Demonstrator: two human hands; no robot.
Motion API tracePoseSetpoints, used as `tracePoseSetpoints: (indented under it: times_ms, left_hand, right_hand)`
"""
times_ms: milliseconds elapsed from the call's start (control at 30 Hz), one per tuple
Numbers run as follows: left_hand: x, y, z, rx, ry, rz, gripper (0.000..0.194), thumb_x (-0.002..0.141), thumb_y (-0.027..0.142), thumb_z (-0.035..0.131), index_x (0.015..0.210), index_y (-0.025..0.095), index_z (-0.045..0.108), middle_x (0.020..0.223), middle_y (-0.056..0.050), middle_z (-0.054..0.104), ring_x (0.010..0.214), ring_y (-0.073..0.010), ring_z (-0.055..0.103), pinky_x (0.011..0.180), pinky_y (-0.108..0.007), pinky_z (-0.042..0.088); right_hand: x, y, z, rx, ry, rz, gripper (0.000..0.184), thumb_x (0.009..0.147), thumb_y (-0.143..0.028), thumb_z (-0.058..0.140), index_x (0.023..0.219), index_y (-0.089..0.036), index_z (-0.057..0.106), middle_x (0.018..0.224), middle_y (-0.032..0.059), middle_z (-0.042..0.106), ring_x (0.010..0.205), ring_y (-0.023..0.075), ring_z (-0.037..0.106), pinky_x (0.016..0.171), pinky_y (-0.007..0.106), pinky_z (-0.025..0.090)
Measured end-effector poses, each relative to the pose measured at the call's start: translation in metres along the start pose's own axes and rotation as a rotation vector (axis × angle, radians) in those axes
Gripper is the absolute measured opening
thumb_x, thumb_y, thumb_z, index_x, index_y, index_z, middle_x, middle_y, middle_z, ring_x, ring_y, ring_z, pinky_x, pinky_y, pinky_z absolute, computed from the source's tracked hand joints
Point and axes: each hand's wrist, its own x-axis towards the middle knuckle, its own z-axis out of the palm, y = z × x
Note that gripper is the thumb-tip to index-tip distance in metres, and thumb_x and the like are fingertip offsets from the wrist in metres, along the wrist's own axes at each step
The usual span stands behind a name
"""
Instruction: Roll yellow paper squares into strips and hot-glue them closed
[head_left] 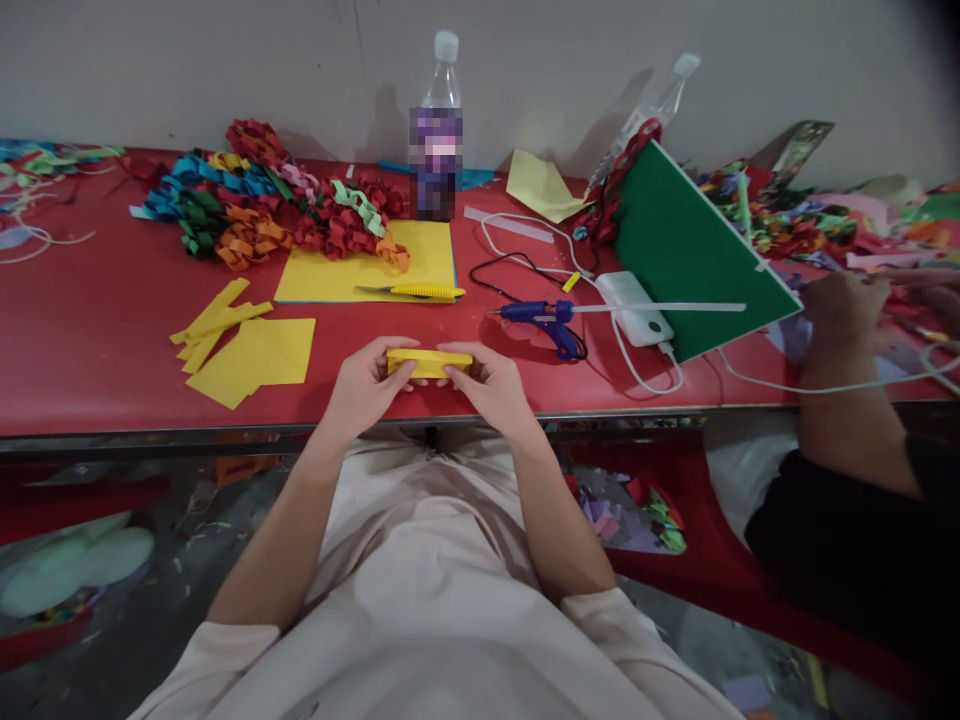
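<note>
A folded piece of yellow paper (429, 362) is stretched level between my two hands, just above the table's front edge. My left hand (373, 385) pinches its left end, thumb in front. At the other end my right hand (484, 382) grips it the same way; the fingers behind the paper are partly hidden. Yellow paper squares (259, 362) and folded yellow strips (214, 325) lie to the left. Beyond my hands a yellow utility knife (420, 292) rests on a stack of yellow sheets (330, 278). To the right lies a blue glue gun (544, 318) with a long white glue stick.
Colourful paper chains (255, 200) are heaped at the back left of the red table (90, 350). A labelled bottle (436, 150) stands by the wall. A green board (690, 250) leans at right beside a white power bank (634, 308) with cables. A co-worker's hand (844, 305) is farther right.
</note>
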Motion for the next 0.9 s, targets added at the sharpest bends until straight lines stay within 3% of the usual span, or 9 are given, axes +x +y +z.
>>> tracePoseSetpoints:
  times_ms: [100,200,267,400,600,667,900]
  left_hand:
    - [0.001,-0.004,-0.002,0.015,-0.002,0.007,0.044,0.088,0.043,0.075,0.122,0.017,0.067,0.100,-0.006,0.075,0.081,-0.0170,0.075,0.075,-0.027,0.064]
    - [0.001,-0.004,-0.004,0.071,-0.015,0.029,0.045,0.086,0.044,0.076,0.123,0.019,0.068,0.106,-0.007,0.075,0.086,-0.0179,0.074,0.077,-0.027,0.063]
    - [0.001,-0.003,-0.004,0.106,-0.013,0.041,0.044,0.086,0.045,0.076,0.120,0.018,0.070,0.101,-0.007,0.076,0.082,-0.0174,0.073,0.072,-0.025,0.062]
    - [0.002,-0.001,-0.002,0.077,0.018,0.016,0.039,0.087,0.050,0.073,0.107,0.017,0.074,0.088,-0.005,0.075,0.074,-0.0162,0.071,0.069,-0.026,0.063]
    - [0.003,0.003,0.000,-0.067,0.078,-0.051,0.040,0.084,0.049,0.078,0.105,0.015,0.073,0.086,-0.005,0.076,0.072,-0.0176,0.074,0.069,-0.029,0.065]
    - [0.003,0.006,-0.001,-0.082,0.076,-0.070,0.039,0.084,0.048,0.078,0.105,0.015,0.072,0.084,-0.005,0.075,0.068,-0.0174,0.074,0.067,-0.028,0.065]
    - [-0.003,0.008,-0.007,-0.035,-0.040,-0.038,0.043,0.087,0.050,0.074,0.113,0.016,0.070,0.100,-0.009,0.078,0.080,-0.0195,0.077,0.072,-0.029,0.064]
  right_hand:
    - [0.000,-0.002,0.000,-0.047,-0.033,-0.018,0.030,0.087,-0.026,0.071,0.117,-0.021,0.072,0.105,0.0043,0.076,0.082,0.0151,0.075,0.078,0.027,0.061]
    - [-0.001,-0.004,0.002,-0.071,-0.047,0.019,0.031,0.089,-0.031,0.069,0.118,-0.021,0.071,0.098,0.0035,0.077,0.077,0.0158,0.076,0.075,0.028,0.062]
    - [-0.001,-0.004,0.002,-0.038,-0.051,0.044,0.032,0.090,-0.033,0.068,0.119,-0.021,0.071,0.093,0.0028,0.077,0.074,0.0166,0.076,0.070,0.027,0.062]
    - [-0.001,-0.001,0.000,-0.022,-0.073,0.037,0.032,0.090,-0.032,0.068,0.120,-0.022,0.072,0.102,0.0044,0.078,0.076,0.0173,0.077,0.070,0.028,0.062]
    - [0.001,-0.001,-0.007,-0.230,-0.147,-0.197,0.034,0.089,-0.032,0.074,0.122,-0.024,0.073,0.121,0.0072,0.074,0.110,0.0203,0.070,0.101,0.035,0.054]
    - [0.002,-0.002,-0.007,-0.260,-0.150,-0.257,0.033,0.089,-0.030,0.074,0.122,-0.024,0.073,0.120,0.0079,0.073,0.111,0.0204,0.068,0.103,0.036,0.052]
    - [0.002,-0.002,-0.003,-0.230,-0.048,-0.182,0.013,0.091,-0.032,0.072,0.091,-0.021,0.078,0.101,0.0069,0.076,0.094,0.0179,0.071,0.089,0.032,0.057]
